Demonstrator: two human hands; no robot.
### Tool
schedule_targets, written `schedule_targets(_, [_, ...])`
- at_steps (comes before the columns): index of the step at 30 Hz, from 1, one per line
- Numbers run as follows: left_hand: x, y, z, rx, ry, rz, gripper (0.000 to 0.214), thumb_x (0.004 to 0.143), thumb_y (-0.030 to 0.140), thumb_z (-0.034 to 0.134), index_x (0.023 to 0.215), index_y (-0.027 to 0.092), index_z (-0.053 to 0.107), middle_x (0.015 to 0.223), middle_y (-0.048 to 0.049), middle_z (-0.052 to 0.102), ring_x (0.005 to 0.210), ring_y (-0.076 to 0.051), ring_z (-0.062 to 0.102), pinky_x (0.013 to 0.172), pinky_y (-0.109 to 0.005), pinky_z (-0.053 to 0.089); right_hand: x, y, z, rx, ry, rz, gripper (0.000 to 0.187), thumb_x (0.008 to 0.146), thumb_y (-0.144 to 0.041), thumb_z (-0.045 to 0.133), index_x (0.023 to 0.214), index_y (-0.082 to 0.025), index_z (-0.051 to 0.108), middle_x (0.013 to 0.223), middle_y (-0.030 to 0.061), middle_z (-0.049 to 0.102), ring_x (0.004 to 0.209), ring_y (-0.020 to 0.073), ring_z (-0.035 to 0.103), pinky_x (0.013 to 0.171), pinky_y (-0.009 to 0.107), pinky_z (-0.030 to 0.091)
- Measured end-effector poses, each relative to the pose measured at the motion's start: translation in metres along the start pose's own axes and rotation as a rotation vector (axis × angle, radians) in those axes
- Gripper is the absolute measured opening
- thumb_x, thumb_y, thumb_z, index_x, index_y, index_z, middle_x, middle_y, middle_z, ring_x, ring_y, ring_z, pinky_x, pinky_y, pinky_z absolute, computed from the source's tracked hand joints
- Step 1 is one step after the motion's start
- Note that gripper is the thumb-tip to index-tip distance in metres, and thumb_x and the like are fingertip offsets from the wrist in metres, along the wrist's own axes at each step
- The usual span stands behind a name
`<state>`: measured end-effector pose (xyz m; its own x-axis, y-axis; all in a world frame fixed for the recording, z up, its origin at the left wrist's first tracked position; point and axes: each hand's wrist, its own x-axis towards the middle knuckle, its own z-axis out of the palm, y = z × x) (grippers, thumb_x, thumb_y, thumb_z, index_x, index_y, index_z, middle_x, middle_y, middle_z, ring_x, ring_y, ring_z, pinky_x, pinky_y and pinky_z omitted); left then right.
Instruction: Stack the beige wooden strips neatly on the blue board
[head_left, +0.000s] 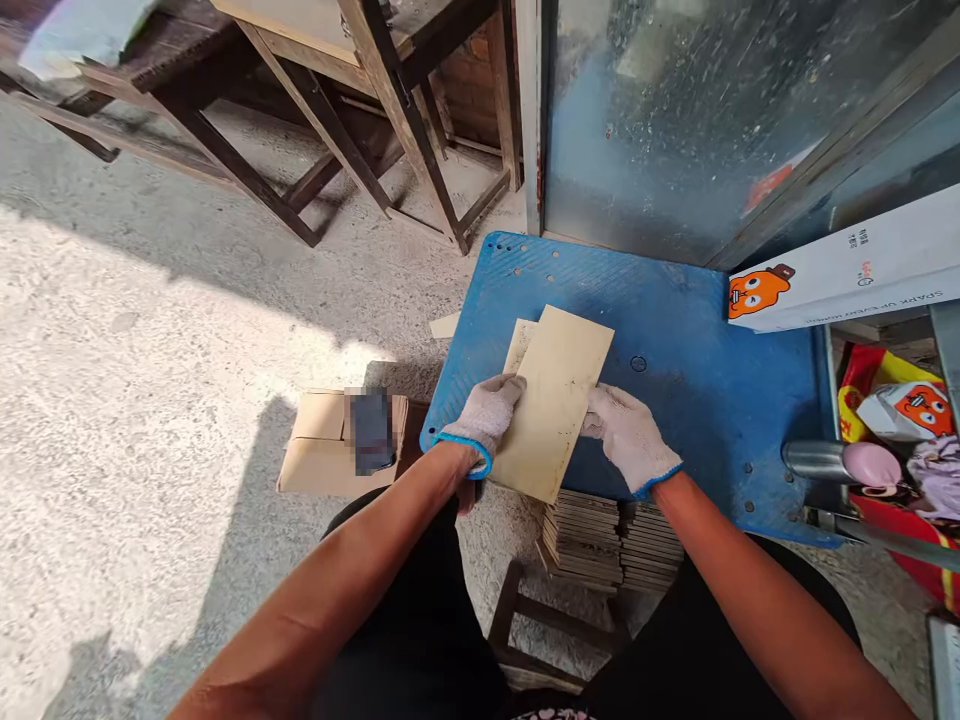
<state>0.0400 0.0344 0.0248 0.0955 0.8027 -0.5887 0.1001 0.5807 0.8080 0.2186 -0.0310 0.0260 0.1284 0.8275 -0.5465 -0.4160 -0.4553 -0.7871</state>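
Observation:
Both of my hands wear white knit gloves with blue cuffs. Together they hold a thin pale wooden board [553,400] flat over the near edge of a blue work surface [675,320]. My left hand [484,418] grips the board's left long edge. My right hand [626,435] grips its right long edge. A second similar board [519,345] lies partly hidden under the first one. Below the blue surface's edge, between my knees, stand stacks of small wooden boards [611,540] on a low stool.
A cardboard box [319,445] sits on the concrete floor at left. Dark wooden frames [360,120] stand at the back. A metal-framed glass panel [675,110], a white carton [847,270] and a red bag of items [900,440] crowd the right side.

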Motion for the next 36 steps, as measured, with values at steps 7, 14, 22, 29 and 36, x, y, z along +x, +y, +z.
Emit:
schedule_targets(7, [0.045,-0.006,-0.006,0.092,0.144,0.018,0.035,0.075,0.039,0.063,0.097,0.014,0.075,0.093,-0.0079,0.076,0.09,-0.024,0.068,0.081,-0.031,0.052,0.011,0.024,-0.007,-0.209,0.018,-0.081,0.041,0.075,-0.05,0.073,0.102,-0.019,0.07,0.084,0.0018,0.07,0.074,0.0153,0.06,0.074,0.032,0.049])
schedule_targets(14, [0.045,-0.009,0.002,0.241,0.183,-0.033,0.031,0.085,0.028,0.054,0.103,0.014,0.075,0.099,-0.007,0.076,0.09,-0.021,0.069,0.073,-0.024,0.051,0.024,0.04,0.007,-0.575,0.049,-0.191,0.034,0.085,-0.04,0.055,0.11,-0.022,0.07,0.098,0.0014,0.072,0.095,0.0187,0.061,0.087,0.032,0.049])
schedule_targets(22, [0.046,-0.002,-0.007,0.451,0.169,-0.062,0.032,0.091,0.022,0.047,0.103,0.01,0.075,0.101,-0.0115,0.076,0.093,-0.023,0.068,0.074,-0.026,0.05,0.048,0.059,0.034,-0.77,0.327,-0.186,0.051,0.085,-0.037,0.05,0.133,-0.023,0.062,0.137,0.0057,0.06,0.12,0.0234,0.056,0.1,0.033,0.044])
schedule_targets(29, [0.044,0.0,-0.005,0.812,0.075,0.051,0.046,0.09,0.017,0.044,0.134,0.018,0.058,0.121,-0.0103,0.07,0.115,-0.025,0.063,0.091,-0.028,0.048,0.049,0.063,0.04,-0.806,0.413,-0.124,0.062,0.085,-0.034,0.048,0.146,-0.023,0.05,0.148,0.0061,0.051,0.13,0.0262,0.049,0.108,0.038,0.04])
schedule_targets(36, [0.035,0.006,-0.008,1.258,0.06,0.052,0.039,0.09,0.029,0.045,0.124,0.018,0.059,0.121,-0.019,0.062,0.107,-0.033,0.066,0.085,-0.038,0.052,0.046,0.07,0.044,-0.798,0.465,-0.099,0.061,0.089,-0.036,0.043,0.148,-0.023,0.047,0.149,0.0057,0.049,0.13,0.0253,0.049,0.109,0.037,0.039])
